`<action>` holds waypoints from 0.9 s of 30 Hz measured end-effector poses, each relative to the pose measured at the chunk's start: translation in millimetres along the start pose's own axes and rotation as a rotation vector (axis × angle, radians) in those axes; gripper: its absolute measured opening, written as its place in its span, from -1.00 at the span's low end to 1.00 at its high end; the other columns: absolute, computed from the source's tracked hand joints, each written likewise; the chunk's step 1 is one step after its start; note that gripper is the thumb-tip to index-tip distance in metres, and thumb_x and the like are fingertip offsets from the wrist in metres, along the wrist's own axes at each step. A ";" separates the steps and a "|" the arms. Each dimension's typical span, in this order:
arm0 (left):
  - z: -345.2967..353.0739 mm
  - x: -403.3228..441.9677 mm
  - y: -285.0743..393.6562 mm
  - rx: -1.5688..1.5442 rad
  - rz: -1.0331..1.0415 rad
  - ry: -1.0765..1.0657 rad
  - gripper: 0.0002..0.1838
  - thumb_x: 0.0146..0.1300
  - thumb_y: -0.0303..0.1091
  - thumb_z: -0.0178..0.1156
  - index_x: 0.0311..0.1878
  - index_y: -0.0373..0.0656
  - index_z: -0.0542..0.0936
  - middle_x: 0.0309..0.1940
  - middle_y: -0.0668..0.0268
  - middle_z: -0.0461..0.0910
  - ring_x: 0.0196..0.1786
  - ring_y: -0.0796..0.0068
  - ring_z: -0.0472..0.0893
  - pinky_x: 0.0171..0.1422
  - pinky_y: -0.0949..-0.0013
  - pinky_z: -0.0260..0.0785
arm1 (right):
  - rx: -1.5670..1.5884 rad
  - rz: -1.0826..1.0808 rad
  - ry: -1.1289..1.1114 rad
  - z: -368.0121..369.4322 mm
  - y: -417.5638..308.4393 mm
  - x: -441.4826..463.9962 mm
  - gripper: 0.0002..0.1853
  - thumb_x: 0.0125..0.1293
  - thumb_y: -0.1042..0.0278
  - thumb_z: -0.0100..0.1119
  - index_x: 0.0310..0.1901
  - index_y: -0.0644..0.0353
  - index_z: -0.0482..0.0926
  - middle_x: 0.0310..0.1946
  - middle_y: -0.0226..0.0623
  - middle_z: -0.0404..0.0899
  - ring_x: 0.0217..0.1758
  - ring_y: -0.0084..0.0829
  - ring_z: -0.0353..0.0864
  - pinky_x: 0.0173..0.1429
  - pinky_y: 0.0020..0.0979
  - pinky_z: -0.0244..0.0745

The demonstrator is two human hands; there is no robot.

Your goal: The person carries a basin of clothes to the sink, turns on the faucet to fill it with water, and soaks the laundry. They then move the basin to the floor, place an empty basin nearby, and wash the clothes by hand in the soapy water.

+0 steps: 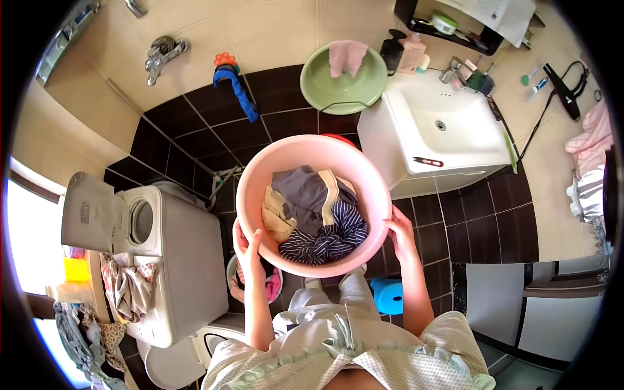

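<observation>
A large pink basin (260, 175) is held up in front of my body, tilted enough that its inside shows. Clothes lie in it: a grey garment (300, 195), a beige one (276, 218) and a navy striped one (325, 240). My left hand (248, 250) grips the rim at the lower left, its thumb over the edge. On the right side, my right hand (401, 231) holds the rim, with fingers partly hidden behind the wall.
A washing machine (188, 253) with a raised lid (91, 211) stands left. A white sink (455, 123) is at the upper right, with a green basin (341, 84) beside it. Below are a blue stool (389, 296) and a tub (276, 289) holding pink cloth.
</observation>
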State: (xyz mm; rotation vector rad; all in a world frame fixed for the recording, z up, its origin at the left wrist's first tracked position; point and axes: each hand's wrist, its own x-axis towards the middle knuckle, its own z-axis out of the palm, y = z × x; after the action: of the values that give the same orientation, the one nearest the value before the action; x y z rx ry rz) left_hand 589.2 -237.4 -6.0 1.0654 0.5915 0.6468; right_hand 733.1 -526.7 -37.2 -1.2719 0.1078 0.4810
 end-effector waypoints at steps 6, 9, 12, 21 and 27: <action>81.4 -9.3 24.7 -0.067 0.141 -0.068 -0.30 0.03 -0.49 0.21 0.28 -0.29 0.21 0.16 0.14 0.34 0.22 0.31 0.34 0.30 0.32 0.12 | 0.026 -0.089 -0.017 -36.3 -73.3 2.1 -0.42 0.11 0.47 0.16 0.22 0.32 0.31 -0.05 -0.30 0.54 -0.03 -0.54 0.51 0.08 -0.52 0.38; 136.1 -19.6 23.7 -0.057 0.229 -0.149 -0.34 0.09 -0.40 0.13 0.29 -0.29 0.20 0.17 0.13 0.34 0.22 0.27 0.34 0.32 0.26 0.14 | 0.018 -0.134 -0.015 -68.6 -114.4 9.1 -0.42 0.13 0.44 0.16 0.23 0.32 0.30 -0.04 -0.29 0.52 -0.02 -0.54 0.51 0.09 -0.51 0.38; 194.8 -37.1 19.3 -0.097 0.222 -0.186 -0.31 0.08 -0.36 0.14 0.30 -0.29 0.18 0.19 0.12 0.31 0.24 0.27 0.32 0.33 0.26 0.11 | 0.029 -0.175 -0.022 -115.6 -146.4 20.2 -0.42 0.15 0.43 0.14 0.23 0.34 0.29 -0.03 -0.29 0.52 -0.02 -0.54 0.51 0.08 -0.51 0.39; 313.1 -49.7 -16.8 -0.105 0.099 -0.358 -0.22 0.03 -0.37 0.19 0.34 -0.32 0.12 0.26 0.12 0.24 0.34 0.30 0.21 0.40 0.31 -0.04 | 0.063 -0.245 0.108 -224.2 -210.8 48.0 -0.48 0.17 0.41 0.07 0.18 0.37 0.34 -0.04 -0.29 0.52 -0.03 -0.54 0.51 0.03 -0.53 0.39; 391.9 -25.6 -43.1 -0.088 0.074 -0.487 -0.24 0.13 -0.35 0.16 0.36 -0.32 0.08 0.29 0.14 0.24 0.35 0.35 0.21 0.40 0.33 -0.02 | 0.135 -0.265 0.124 -290.3 -235.8 94.1 -0.53 0.19 0.41 0.03 0.14 0.43 0.38 -0.07 -0.25 0.55 -0.05 -0.51 0.53 0.03 -0.53 0.40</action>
State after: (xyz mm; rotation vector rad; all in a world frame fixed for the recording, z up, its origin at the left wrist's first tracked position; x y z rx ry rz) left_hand 860.1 -504.0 101.9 1.1150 0.1011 0.4483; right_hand 966.1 -820.6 52.6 -1.1629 0.0731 0.1634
